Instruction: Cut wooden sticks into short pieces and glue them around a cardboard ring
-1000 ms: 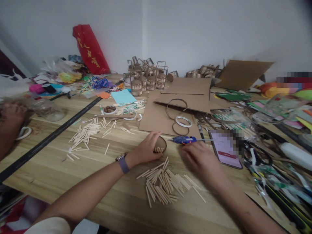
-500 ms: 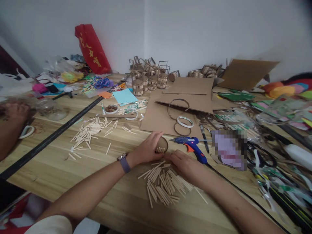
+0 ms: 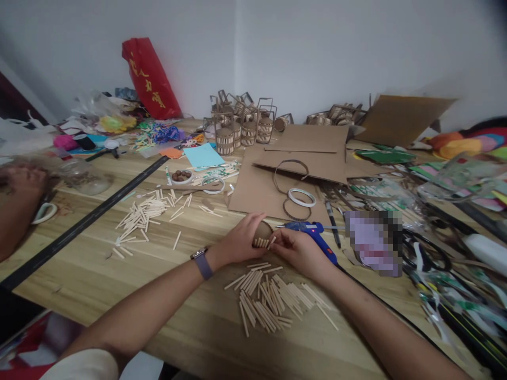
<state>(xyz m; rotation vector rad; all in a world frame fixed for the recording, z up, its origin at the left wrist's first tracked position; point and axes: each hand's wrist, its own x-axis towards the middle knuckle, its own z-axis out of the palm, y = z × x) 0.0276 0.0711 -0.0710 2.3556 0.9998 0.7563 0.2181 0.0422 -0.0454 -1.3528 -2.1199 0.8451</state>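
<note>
My left hand (image 3: pixel 240 241) is closed round a small round cardboard disc (image 3: pixel 264 230) that has a row of short wooden sticks standing along its near edge. My right hand (image 3: pixel 301 253) pinches one short wooden stick (image 3: pixel 271 242) and holds it against that row. A loose pile of the same sticks (image 3: pixel 269 298) lies on the wooden table (image 3: pixel 190 327) just in front of both hands. A blue glue gun (image 3: pixel 312 233) lies on the table right behind my right hand, its tip pointing at the disc.
Another scatter of sticks (image 3: pixel 144 214) lies to the left beside a long black ruler (image 3: pixel 87 224). Cardboard sheets (image 3: pixel 304 153), tape rings (image 3: pixel 301 197) and finished stick baskets (image 3: pixel 237 129) sit behind. Scissors and paper clutter (image 3: pixel 435 258) fill the right. Another person's hand (image 3: pixel 18 184) is at far left.
My right hand let go of the glue gun, dropped to the stick pile, picked up one stick and brought it up to the disc. My left hand stayed on the disc.
</note>
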